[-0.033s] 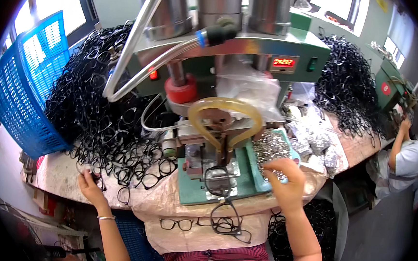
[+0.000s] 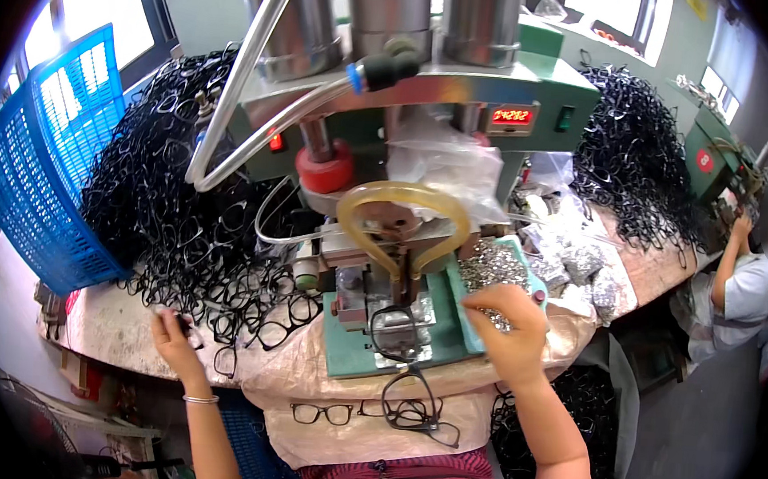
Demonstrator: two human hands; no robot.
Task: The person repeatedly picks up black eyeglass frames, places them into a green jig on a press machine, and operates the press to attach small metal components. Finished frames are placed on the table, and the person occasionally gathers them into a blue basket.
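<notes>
My left hand [image 2: 175,346] is at the table's left front edge, its fingers closed on a black eyeglass frame [image 2: 186,324], mostly hidden by the hand. My right hand [image 2: 516,333] hovers over the near end of a light-green tray [image 2: 473,337] of small shiny metal parts [image 2: 494,266]. Its thumb and forefinger are pinched together; what they hold is too small to make out. Between my hands, a black glasses frame [image 2: 411,373] sits under the head of a green press [image 2: 545,99], one rim on the metal plate, the other hanging off the front.
Heaps of black glasses frames [image 2: 162,162] cover the table at left and another pile [image 2: 630,159] lies at right. A blue basket [image 2: 46,162] leans at far left. Several frames [image 2: 321,412] rest on the cloth before me. A co-worker [image 2: 750,287] is at far right.
The view has shifted slightly. My left hand has moved a little to the right, and my right hand a little to the left over the tray.
</notes>
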